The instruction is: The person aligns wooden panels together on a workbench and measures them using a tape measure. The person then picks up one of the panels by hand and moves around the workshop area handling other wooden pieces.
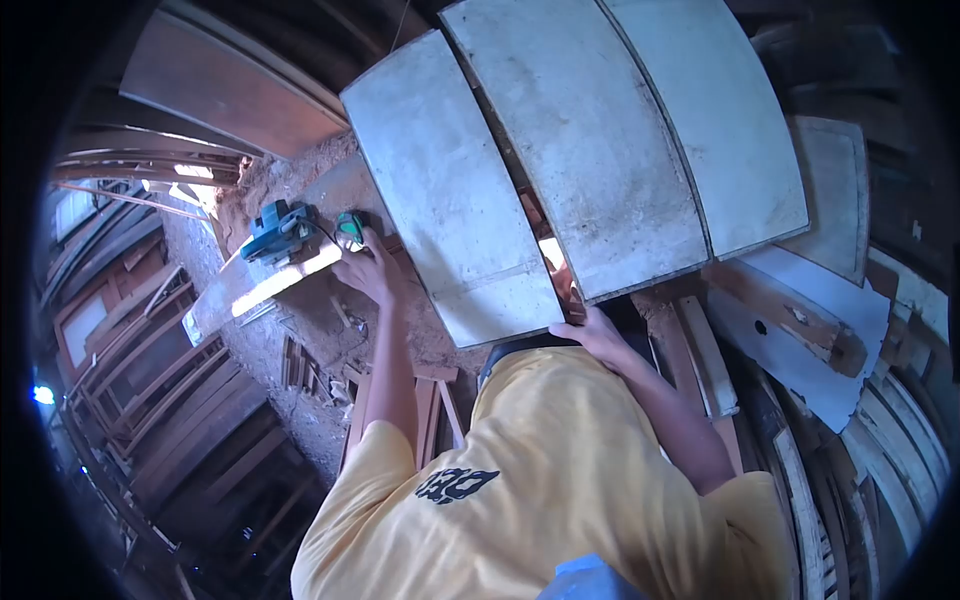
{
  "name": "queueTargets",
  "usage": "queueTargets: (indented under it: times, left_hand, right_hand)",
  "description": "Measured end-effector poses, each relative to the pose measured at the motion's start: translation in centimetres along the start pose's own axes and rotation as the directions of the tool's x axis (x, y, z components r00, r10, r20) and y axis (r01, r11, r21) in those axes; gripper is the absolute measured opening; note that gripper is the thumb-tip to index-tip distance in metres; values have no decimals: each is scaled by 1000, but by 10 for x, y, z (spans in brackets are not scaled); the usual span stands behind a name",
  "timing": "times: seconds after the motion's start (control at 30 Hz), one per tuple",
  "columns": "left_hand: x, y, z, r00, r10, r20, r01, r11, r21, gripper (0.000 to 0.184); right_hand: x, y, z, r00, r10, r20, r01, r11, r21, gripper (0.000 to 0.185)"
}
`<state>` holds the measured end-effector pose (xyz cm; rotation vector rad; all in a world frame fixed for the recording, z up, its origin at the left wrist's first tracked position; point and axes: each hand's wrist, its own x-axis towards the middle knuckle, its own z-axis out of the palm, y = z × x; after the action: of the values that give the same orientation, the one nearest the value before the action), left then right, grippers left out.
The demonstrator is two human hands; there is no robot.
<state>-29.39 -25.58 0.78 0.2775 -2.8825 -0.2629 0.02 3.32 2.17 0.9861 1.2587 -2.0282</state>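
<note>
Out to the left, my left hand (368,268) is at a small green and black object (351,227), its fingers closed against the near side. A teal power tool (278,232) rests just left of it on a board. My right hand (592,335) grips the near corner of the leftmost pale panel (455,190), with the thumb on top and the other fingers partly hidden in the gap. Beside that panel lie a middle pale panel (590,140) and a right pale panel (725,120), with narrow gaps between them.
A brown panel (225,85) leans at the upper left. Stacked timber (190,420) fills the lower left. On the right are a white sheet with a dark hole (800,320) and long wooden strips (890,425). Wood scraps (305,365) lie on the dirt floor.
</note>
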Motion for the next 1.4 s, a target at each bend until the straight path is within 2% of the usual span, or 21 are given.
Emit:
queueTargets:
  times: [0.07,0.13,0.17,0.27,0.33,0.37,0.4,0.43,0.5,0.57,0.63,0.7,0.77,0.87,1.0,1.07,1.23,1.27,1.33,1.37,1.4]
  left_hand:
    - [-52,23,-32,929,-143,340,176,982,-66,79]
    - [-100,10,-16,854,-253,455,261,964,45,76]
    - [-107,23,-28,820,-275,502,314,949,6,75]
    - [-112,20,-18,819,-252,515,366,921,-132,77]
    - [-111,25,-17,595,-237,768,748,512,-421,75]
    - [-108,29,-17,606,-238,759,745,505,-436,75]
    - [-108,31,-15,540,-224,811,822,348,-451,76]
    - [-111,29,-12,475,-198,858,877,182,-444,78]
    - [-115,17,3,527,-155,835,849,129,-512,82]
    - [-116,9,9,448,97,889,892,-110,-438,81]
    - [-110,11,3,456,133,880,890,-93,-447,81]
    - [-104,20,-21,384,246,890,923,-77,-377,82]
    - [-102,34,-36,360,159,919,933,-76,-353,82]
    - [-101,31,-32,363,2,932,932,11,-363,79]
    - [-105,4,-7,337,164,927,941,-91,-326,77]
    - [-107,2,-1,419,242,875,907,-149,-393,77]
    - [-111,-3,7,343,277,898,925,-263,-273,80]
    - [-113,-1,5,402,238,884,907,-235,-350,80]
    - [-112,8,-4,470,115,875,878,-163,-450,77]
    - [-111,10,-6,468,113,877,878,-169,-447,77]
    - [-110,12,-7,460,-65,886,887,94,-453,76]
  right_hand:
    - [18,3,8,996,-39,80,32,996,89,76]
    - [5,-28,18,996,-59,72,74,974,-216,68]
    - [-4,-40,21,996,-59,72,73,975,-209,68]
    - [-19,-59,21,964,-253,82,259,818,-513,49]
    - [-35,-86,27,951,-268,152,306,758,-576,48]
    - [-41,-101,32,933,-284,219,358,695,-623,48]
    - [-45,-108,38,873,-431,227,471,626,-622,49]
    - [-48,-115,40,868,-433,244,483,617,-622,49]
    - [-53,-132,43,802,-472,367,573,432,-696,52]
    - [-57,-144,47,722,-529,446,660,336,-671,49]
    - [-54,-147,53,642,-570,513,729,246,-639,46]
    - [-48,-143,62,680,-465,567,731,376,-569,42]
    - [-46,-135,75,628,-552,548,774,373,-512,39]
    - [-45,-130,86,561,-599,572,801,217,-558,38]
    - [-60,-140,92,688,-508,519,688,227,-690,34]
    - [-61,-138,90,715,-501,488,654,230,-721,34]
    - [-51,-124,69,774,-479,415,588,299,-752,34]
    - [-50,-119,62,777,-476,411,583,298,-756,34]
    - [-46,-105,46,914,-325,244,396,572,-718,38]
    - [-41,-90,37,915,-319,246,392,570,-722,38]
    - [-33,-66,27,933,-361,9,297,752,-588,39]
